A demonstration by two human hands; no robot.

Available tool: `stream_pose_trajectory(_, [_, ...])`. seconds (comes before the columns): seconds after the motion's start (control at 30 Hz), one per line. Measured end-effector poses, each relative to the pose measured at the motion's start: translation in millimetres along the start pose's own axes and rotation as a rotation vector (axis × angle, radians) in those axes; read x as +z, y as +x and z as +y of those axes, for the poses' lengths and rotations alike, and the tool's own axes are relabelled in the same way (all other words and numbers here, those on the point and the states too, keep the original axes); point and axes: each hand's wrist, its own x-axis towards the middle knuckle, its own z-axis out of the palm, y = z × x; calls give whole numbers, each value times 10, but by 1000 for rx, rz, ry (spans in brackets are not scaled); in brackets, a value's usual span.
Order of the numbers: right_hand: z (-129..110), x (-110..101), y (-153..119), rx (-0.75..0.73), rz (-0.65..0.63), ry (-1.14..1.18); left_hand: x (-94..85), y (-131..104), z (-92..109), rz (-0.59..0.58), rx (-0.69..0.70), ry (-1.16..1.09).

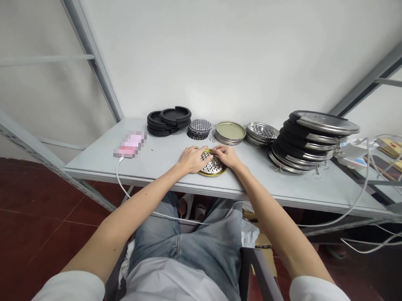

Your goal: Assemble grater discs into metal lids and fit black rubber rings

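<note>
White wall [219, 52] rises plainly behind a pale grey tabletop [167, 157], which is set between grey metal frames at left and right, over a dark red floor [48, 232]. Near the middle of the front edge lies a round perforated metal disc [214, 165] with a gold-coloured rim [209, 174] around it. A seated person's left hand [192, 160] rests at its left side, thumb reaching over the holes, while the right hand [228, 156] touches its far right part with bent fingers; whether either hand grips the piece or only presses on it cannot be told. Along the far side, from left to right, stand black rounded holders [176, 115] in overlapping piles, a small stack of perforated discs [200, 126], a few wire clips [212, 138], a stack of olive-gold lids [231, 130] and a stack of silver-rimmed graters [261, 131]. Farther right rises a tall, uneven stack of black-and-silver round pieces [305, 144]. Toward the left, well apart from the hands, lies a pink, pixelated device [131, 144] with a white cable [119, 175] running off the near edge.
</note>
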Motion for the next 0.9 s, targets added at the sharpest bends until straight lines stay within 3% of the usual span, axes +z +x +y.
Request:
stream_pose_trajectory(0.37, [2, -6, -2, 14, 98, -82, 23, -5, -34, 47, 67, -49])
stream_pose_trajectory(0.9, [-9, -16, -11, 55, 66, -39, 52, 0, -47, 41, 61, -72])
